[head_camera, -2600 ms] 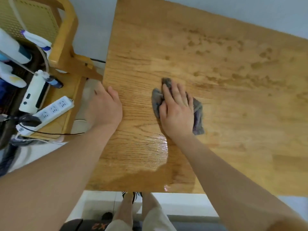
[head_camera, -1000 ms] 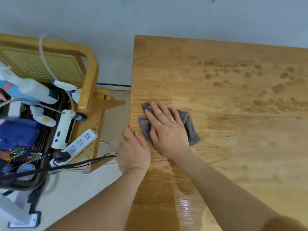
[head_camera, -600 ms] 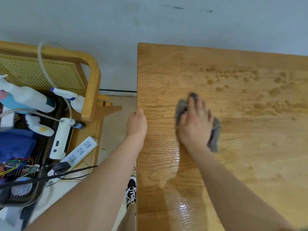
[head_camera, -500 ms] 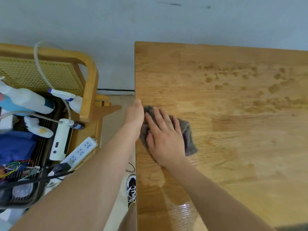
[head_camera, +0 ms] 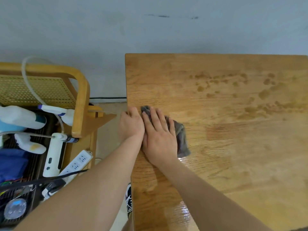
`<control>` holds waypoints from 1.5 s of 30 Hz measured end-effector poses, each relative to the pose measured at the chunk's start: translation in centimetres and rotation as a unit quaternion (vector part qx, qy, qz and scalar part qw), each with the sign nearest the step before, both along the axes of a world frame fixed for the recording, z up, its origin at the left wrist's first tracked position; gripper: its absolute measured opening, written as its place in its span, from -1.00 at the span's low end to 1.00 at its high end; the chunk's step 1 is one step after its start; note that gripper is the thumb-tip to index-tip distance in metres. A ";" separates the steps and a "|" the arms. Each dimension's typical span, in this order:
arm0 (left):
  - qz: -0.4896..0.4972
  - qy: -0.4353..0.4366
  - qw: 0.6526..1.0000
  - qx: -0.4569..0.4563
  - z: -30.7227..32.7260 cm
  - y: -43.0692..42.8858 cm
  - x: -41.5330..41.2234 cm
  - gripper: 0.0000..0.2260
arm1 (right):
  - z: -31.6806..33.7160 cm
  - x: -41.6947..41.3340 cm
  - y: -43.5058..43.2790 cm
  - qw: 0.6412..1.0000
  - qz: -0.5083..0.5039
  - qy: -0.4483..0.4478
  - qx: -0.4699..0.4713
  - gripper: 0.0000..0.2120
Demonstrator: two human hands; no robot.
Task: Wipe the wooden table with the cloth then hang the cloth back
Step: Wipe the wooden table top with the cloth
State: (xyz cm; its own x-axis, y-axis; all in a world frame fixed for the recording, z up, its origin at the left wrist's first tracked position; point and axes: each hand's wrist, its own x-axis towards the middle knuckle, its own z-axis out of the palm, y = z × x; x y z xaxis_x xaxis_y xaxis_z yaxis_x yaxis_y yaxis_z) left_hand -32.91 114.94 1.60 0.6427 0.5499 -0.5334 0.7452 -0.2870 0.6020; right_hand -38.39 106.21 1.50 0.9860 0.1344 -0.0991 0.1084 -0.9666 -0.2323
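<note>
A crumpled grey cloth (head_camera: 180, 136) lies on the wooden table (head_camera: 233, 147) near its left edge. My right hand (head_camera: 158, 135) presses flat on the cloth with straight, spread fingers, covering most of it. My left hand (head_camera: 131, 125) rests on the table's left edge, right beside the right hand, its fingers hanging over the side. Dark damp spots mark the far right part of the tabletop, and a wet sheen shows near the front.
A wooden chair (head_camera: 80, 104) stands left of the table, loaded with spray bottles (head_camera: 18, 118), a white power strip (head_camera: 76, 162), cables and a blue cloth (head_camera: 11, 164). A grey wall runs behind the table. My shoe (head_camera: 128, 200) shows below the table edge.
My right hand swept the cloth right, then back left to the table edge. The left hand stays on the edge and now touches the right hand.
</note>
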 end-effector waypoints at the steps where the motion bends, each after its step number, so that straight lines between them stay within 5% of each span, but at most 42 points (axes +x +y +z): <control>1: 0.003 -0.002 1.000 -0.008 0.0 0.0 0.1 -0.56 | 0.0 -0.3 0.3 1.000 0.014 0.007 0.011 -0.50; 4: 0.013 -0.039 0.997 -0.064 0.4 0.4 -0.5 -0.61 | 0.8 -0.5 -1.3 0.996 0.078 0.039 0.025 -0.46; 6: -0.059 -0.115 0.991 0.030 1.1 0.8 -1.8 -0.66 | 2.0 -0.8 -3.4 0.987 0.131 0.053 0.070 -0.39; 8: -0.188 -0.238 0.941 0.151 2.4 0.2 -3.7 -0.63 | 2.9 -1.2 -5.7 0.986 0.095 0.028 0.135 -0.38; 10: -0.341 -0.291 0.878 0.167 2.7 -1.9 -5.1 -0.66 | 2.7 -1.3 -8.7 0.980 -0.063 -0.050 0.182 -0.49; 12: -0.466 -0.246 0.819 0.229 1.7 -4.1 -6.5 -0.61 | 1.8 -1.3 -11.1 0.964 -0.187 -0.082 0.171 -0.55; 17: -0.588 -0.193 0.723 0.305 -0.3 -2.7 -4.4 -0.53 | -0.3 -1.8 -12.3 0.982 -0.139 -0.091 0.090 -0.59; 19: -0.570 -0.182 0.731 0.328 -0.2 -1.3 0.0 -0.54 | -0.4 -1.8 -12.3 0.980 -0.148 -0.100 0.087 -0.59; 23: -0.457 -0.135 0.806 0.351 -0.5 -1.3 7.7 -0.53 | -0.5 -1.5 -12.3 0.981 -0.144 -0.107 0.079 -0.59; 25: -0.454 -0.152 0.805 0.351 -0.5 -3.5 5.8 -0.53 | -0.5 -1.4 -12.2 0.981 -0.147 -0.103 0.079 -0.60; 30: -0.721 -0.260 0.603 0.222 0.0 -5.2 -1.8 -0.52 | -0.6 -2.0 -12.7 0.983 -0.132 -0.094 0.087 -0.57; 31: -0.721 -0.272 0.596 0.225 -0.2 -4.4 0.1 -0.53 | -0.5 -1.8 -12.7 0.982 -0.133 -0.096 0.089 -0.57; 35: -0.580 -0.214 0.715 0.326 -1.0 -1.3 10.7 -0.53 | -0.3 -1.2 -12.5 0.982 -0.141 -0.096 0.085 -0.56; 39: -0.509 -0.184 0.775 0.326 -0.9 -1.7 16.0 -0.53 | -0.5 -1.2 -12.5 0.982 -0.143 -0.092 0.085 -0.57; 41: -0.518 -0.194 0.765 0.329 -0.8 -3.5 13.9 -0.53 | -0.5 -1.4 -12.4 0.981 -0.146 -0.095 0.085 -0.57; 45: -0.663 -0.251 0.648 0.278 -0.3 -5.3 5.0 -0.52 | -0.4 -1.8 -12.5 0.980 -0.149 -0.103 0.082 -0.58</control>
State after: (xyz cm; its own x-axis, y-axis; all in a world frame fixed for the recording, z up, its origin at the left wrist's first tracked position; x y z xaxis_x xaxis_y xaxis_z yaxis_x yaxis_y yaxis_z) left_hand -27.91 109.59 1.25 0.7626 -0.6461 -0.0297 -0.6284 -0.7510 0.2026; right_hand -40.15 93.75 1.08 0.9809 -0.1641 0.1043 -0.1116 -0.9143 -0.3894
